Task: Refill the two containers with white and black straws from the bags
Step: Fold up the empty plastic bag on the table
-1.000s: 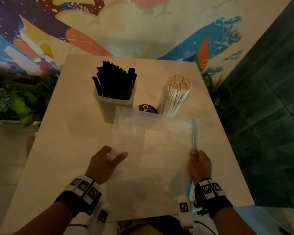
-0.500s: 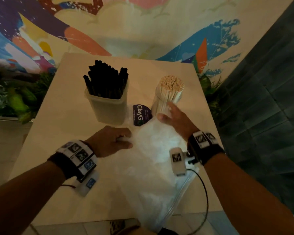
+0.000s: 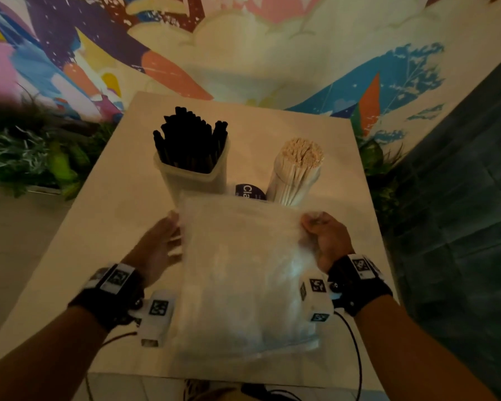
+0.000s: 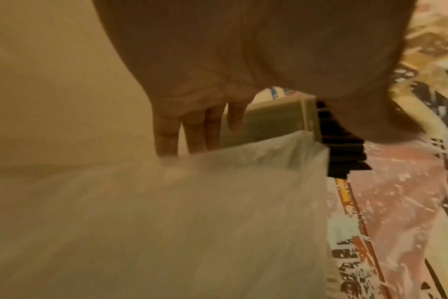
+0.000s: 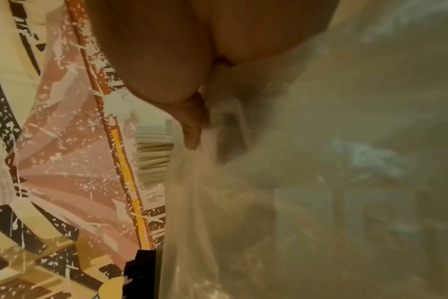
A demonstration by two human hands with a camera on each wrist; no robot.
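Beige worktop (image 3: 99, 227) against painted mural wall (image 3: 243, 53). Green plants (image 3: 26, 157) at left. Dark tiled wall (image 3: 460, 227) at right. Dim warm light.

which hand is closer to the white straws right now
Right. The right hand grips the plastic bag corner just below the white straws; the left hand is across the bag.

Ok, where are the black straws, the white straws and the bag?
black straws (image 3: 190, 146), head view, middle of the bunch
white straws (image 3: 295, 172), head view, side of the bundle
bag (image 3: 243, 270), head view, middle of the clear plastic
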